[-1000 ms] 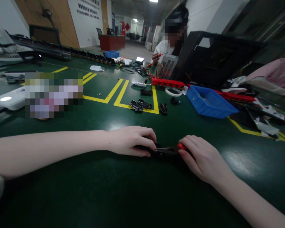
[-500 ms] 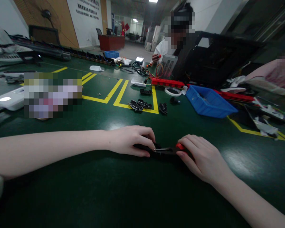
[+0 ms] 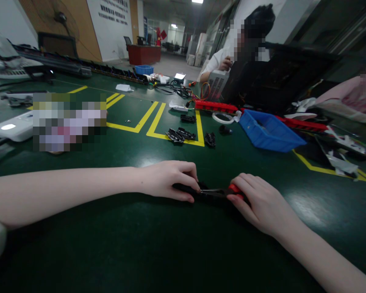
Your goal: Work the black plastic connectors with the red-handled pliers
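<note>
My left hand (image 3: 167,179) is curled over a dark, elongated black part (image 3: 183,188) low on the green table (image 3: 158,244), its fingers pressing on the part from above and the side. Most of that part is hidden or too dark to make out. In my right hand (image 3: 259,201) are red-handled pliers (image 3: 214,192) with slim metal jaws. The jaws point left, and their tip meets the part right beside my left fingertips. Whether the jaws are closed on anything is too small to tell.
Several black plastic pieces (image 3: 186,133) lie ahead, around yellow tape lines. To the right are a blue bin (image 3: 274,138), a tape roll (image 3: 222,118) and a red strip (image 3: 215,106). A white device (image 3: 10,127) lies left. Another person (image 3: 216,65) sits across the table.
The pliers' tip has shifted slightly up and right, and more of the red handle shows. My left hand has barely moved. The person opposite has leaned to the right.
</note>
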`<action>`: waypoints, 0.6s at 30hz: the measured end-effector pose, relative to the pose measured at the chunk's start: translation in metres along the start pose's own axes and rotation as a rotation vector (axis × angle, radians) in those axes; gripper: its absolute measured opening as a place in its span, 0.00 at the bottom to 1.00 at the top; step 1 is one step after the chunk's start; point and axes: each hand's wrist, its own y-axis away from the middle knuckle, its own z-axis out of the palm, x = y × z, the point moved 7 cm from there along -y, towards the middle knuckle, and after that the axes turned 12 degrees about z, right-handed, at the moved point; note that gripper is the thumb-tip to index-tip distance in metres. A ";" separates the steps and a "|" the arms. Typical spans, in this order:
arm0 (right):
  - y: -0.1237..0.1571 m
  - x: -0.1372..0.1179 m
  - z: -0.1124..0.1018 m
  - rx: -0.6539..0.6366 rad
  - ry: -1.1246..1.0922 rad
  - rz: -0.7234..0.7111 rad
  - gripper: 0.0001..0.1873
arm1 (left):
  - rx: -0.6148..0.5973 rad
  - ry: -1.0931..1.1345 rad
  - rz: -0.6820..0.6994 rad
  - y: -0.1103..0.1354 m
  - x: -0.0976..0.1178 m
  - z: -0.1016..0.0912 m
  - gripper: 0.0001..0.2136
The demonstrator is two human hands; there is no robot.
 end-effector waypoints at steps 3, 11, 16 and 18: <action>0.000 -0.001 0.001 -0.007 0.007 -0.005 0.20 | -0.001 -0.016 0.005 0.000 0.000 0.000 0.12; 0.003 -0.008 0.000 0.008 0.046 -0.017 0.20 | -0.012 -0.003 -0.011 0.002 -0.001 0.002 0.12; 0.004 -0.006 -0.001 0.007 0.069 -0.032 0.20 | -0.022 0.003 -0.040 0.002 -0.003 0.002 0.12; 0.004 -0.006 -0.002 0.015 0.073 -0.036 0.20 | -0.018 0.005 -0.054 0.001 -0.003 0.001 0.12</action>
